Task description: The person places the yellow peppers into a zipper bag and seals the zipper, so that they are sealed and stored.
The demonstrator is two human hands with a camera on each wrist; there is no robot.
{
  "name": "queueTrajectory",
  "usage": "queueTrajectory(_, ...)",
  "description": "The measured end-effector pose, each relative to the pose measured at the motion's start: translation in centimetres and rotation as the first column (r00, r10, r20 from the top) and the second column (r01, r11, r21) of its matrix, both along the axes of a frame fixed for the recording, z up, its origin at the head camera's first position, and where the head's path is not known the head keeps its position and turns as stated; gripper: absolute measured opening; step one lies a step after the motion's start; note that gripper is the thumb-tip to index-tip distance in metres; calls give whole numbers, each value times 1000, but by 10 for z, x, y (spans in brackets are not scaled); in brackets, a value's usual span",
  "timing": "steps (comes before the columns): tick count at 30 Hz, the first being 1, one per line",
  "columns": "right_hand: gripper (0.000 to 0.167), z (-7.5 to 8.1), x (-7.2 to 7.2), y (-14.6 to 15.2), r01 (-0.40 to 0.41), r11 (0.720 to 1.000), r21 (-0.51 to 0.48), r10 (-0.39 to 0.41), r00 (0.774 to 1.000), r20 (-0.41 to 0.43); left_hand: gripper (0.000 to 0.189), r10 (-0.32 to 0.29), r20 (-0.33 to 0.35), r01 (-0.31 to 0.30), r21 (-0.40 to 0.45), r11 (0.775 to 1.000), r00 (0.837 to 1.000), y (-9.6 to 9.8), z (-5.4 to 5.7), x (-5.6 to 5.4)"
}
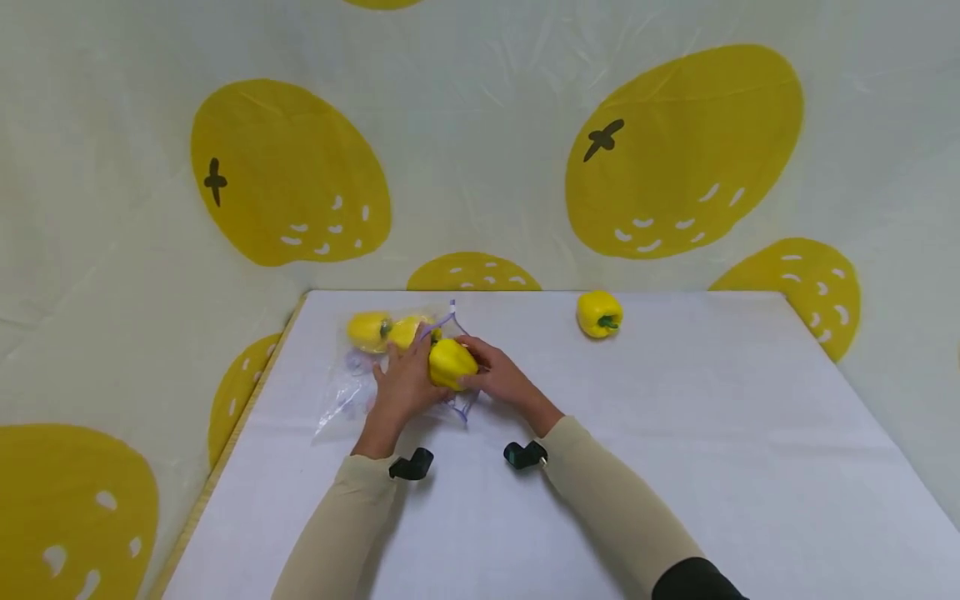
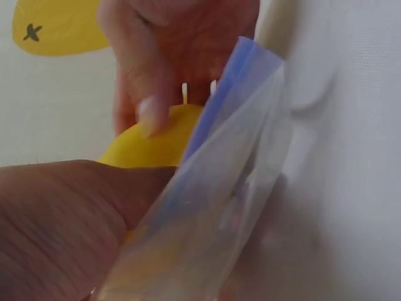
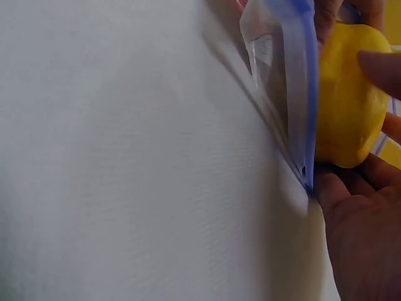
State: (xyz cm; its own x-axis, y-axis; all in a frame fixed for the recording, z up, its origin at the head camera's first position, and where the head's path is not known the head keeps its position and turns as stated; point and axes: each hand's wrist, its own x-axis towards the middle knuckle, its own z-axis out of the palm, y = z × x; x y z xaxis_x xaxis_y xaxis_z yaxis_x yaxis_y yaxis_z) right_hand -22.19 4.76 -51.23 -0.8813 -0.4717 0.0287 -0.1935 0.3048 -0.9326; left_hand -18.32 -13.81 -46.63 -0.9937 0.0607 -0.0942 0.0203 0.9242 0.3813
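Evidently your right hand (image 1: 504, 377) grips the yellow pepper (image 1: 453, 364) at the plastic bag's (image 1: 352, 402) mouth; whether your left hand (image 1: 405, 379) pinches anything, I can't tell. The pepper seems light, firm, slightly slick: cup its rounded sides, not the limp film.

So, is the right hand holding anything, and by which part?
Yes: the right hand holds a yellow bell pepper by its right side, as seen in the head view.
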Motion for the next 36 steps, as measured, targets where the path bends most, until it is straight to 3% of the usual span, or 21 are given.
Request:
queueTrajectory(7,66,2,1,-2,-18,988,155,28,998,-59,105,8,-17,-7,31,1000,1000,-9,-2,3)
queueTrajectory(15,66,7,5,-7,-26,962,273,70,986,-153,114,8,48,-11,53,999,999,-19,2,2)
queueTrajectory(21,70,17,5,-22,49,911,409,34,981,-193,111,11,14,-11,18,1000,1000,-16,5,7)
queueTrajectory(25,69,24,6,-24,45,888,457,58,976,-209,109,-2,3,2,-7,1000,1000,-16,11,8)
queueTrajectory(27,68,25,5,-22,18,898,440,75,978,-193,108,-7,4,7,-18,1000,1000,-16,13,7)
queueTrajectory(32,65,26,3,-18,-28,946,322,47,997,-54,108,-4,28,5,-27,1000,1000,-13,15,6)
queueTrajectory(36,56,24,1,-21,-26,942,335,40,999,-36,108,-9,26,10,-43,999,1000,-12,18,7)
